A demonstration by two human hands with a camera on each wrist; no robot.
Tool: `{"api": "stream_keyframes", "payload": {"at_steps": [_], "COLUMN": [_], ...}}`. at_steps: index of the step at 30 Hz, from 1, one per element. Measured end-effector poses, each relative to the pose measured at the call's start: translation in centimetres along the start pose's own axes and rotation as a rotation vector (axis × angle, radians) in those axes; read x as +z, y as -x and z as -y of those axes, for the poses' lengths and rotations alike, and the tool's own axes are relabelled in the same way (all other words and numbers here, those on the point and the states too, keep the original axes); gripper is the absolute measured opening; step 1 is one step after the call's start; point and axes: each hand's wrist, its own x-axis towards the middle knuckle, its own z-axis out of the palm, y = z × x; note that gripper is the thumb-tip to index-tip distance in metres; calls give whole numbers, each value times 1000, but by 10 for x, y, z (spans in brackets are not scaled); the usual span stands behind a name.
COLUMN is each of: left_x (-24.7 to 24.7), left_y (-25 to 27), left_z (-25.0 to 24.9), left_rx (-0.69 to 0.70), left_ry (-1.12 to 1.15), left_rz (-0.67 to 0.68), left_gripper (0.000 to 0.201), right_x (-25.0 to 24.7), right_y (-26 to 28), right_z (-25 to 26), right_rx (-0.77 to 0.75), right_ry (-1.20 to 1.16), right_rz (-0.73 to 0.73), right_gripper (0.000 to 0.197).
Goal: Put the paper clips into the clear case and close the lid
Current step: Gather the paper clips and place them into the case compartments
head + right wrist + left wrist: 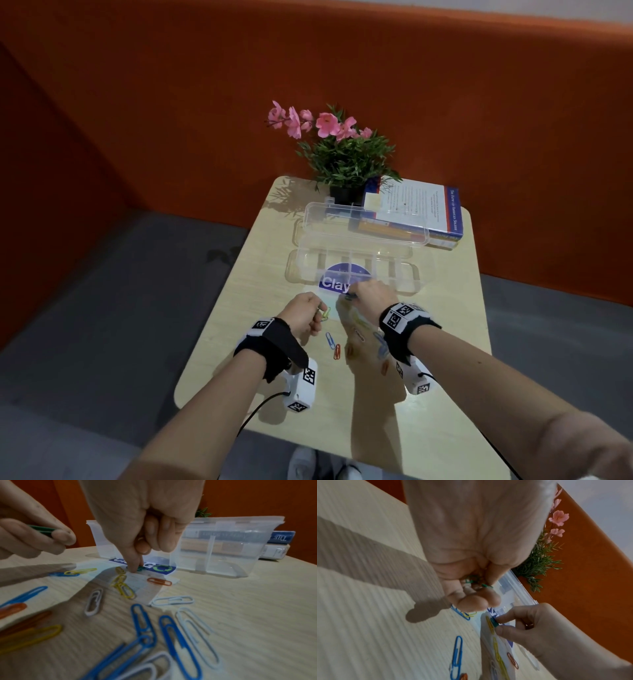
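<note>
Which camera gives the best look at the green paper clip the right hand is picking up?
The left wrist view: the green clip shows pinched between the right hand fingertips. In the right wrist view a finger covers most of it. The head view shows only a dark speck.

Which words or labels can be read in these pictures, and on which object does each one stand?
"Clay": white letters on the round blue sticker, seen through the clear case; the rest is hidden by the right hand.
"The": on the spine of the blue book; the rest of the title is too blurred.
Back-cover text of the top book: too small to read.
Wristband markers: black-and-white patterns, no words.
</note>
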Motion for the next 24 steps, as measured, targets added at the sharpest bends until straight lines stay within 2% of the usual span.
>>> {"api": "stream_keyframes", "payload": {"at_steps": [4,10,18,24], "left_x": [-1,1,0,-8], "left_y": [-1,-3,0,-2], "left_z": [-3,3,2,2], "left_rx": [-47,-20,-25,-22], "left_ry": [5,-117,-129,-174], "left_rz": [-51,-74,-52,-49], "left_gripper": [35,33,30,28], "right_x": [-2,-10,2,-3], "right_y": [3,5,12,15], "right_z": [6,11,-6,-12], "right_rx": [-34,-114,-9,-7], "right_ry": [99,196,28,41], "right_rz": [30,49,68,34], "right_gripper": [27,31,26,23]}}
